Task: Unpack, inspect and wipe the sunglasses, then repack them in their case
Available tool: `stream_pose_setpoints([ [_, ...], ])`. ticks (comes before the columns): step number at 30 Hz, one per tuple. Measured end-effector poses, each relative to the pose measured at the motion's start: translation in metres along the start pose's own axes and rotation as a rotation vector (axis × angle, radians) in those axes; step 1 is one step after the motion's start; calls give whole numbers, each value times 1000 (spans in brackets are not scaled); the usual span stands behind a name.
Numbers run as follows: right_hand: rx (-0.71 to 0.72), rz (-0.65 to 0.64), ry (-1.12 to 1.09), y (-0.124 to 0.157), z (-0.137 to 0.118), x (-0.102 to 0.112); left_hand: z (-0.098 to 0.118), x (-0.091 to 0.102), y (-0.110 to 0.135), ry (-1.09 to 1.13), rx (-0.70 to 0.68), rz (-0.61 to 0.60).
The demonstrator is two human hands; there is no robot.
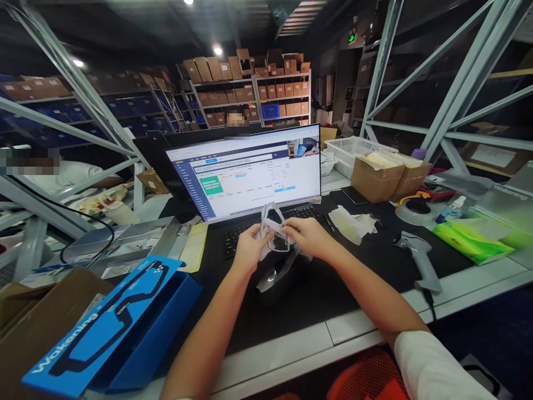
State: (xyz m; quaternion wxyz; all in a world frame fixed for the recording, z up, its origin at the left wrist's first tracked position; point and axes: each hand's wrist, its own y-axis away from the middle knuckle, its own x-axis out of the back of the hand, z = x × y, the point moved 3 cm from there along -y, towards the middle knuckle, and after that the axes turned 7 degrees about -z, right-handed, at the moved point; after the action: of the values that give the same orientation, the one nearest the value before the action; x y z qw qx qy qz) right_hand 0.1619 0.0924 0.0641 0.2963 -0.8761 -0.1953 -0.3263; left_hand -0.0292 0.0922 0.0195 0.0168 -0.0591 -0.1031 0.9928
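My left hand and my right hand are both closed on a pale grey, translucent looped frame in front of the monitor. It resembles a pair of glasses, but the fingers cover part of it and I cannot make out its exact kind. Fingertips of both hands pinch it from opposite sides. Just below the hands, a shiny clear plastic piece lies on the black mat. Behind them is a black keyboard, partly covered by the hands.
A lit monitor stands ahead. On the left are an open blue box marked "Wakening" and a cardboard box. Crumpled white paper, a grey barcode scanner, a tape roll and a green tissue pack lie right.
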Motion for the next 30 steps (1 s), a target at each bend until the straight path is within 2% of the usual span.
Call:
stream_pose_setpoints([
  [4,56,78,-166,3,-1,9,5,-2,2,224,18,-53],
  [7,3,140,-259,4,4,18,9,1,3,376,14,-148],
  [9,-36,76,-241,3,4,15,12,1,5,442,-12,-220],
  [12,-19,-101,-205,2,-1,-1,15,-1,9,525,-50,-260],
  [14,-3,-135,-193,1,-5,-12,17,-3,12,572,-55,-270],
  [17,-31,-29,-199,0,-5,-16,22,-4,13,608,-80,-277],
  [20,-84,124,-278,0,4,-7,23,-3,12,636,-84,-266],
  [25,-141,397,-204,3,15,13,9,-6,11,640,43,-242],
  [27,-114,443,-161,3,14,13,2,-12,12,649,93,-278],
  [30,-87,448,-136,3,11,8,-4,-23,13,652,137,-326],
])
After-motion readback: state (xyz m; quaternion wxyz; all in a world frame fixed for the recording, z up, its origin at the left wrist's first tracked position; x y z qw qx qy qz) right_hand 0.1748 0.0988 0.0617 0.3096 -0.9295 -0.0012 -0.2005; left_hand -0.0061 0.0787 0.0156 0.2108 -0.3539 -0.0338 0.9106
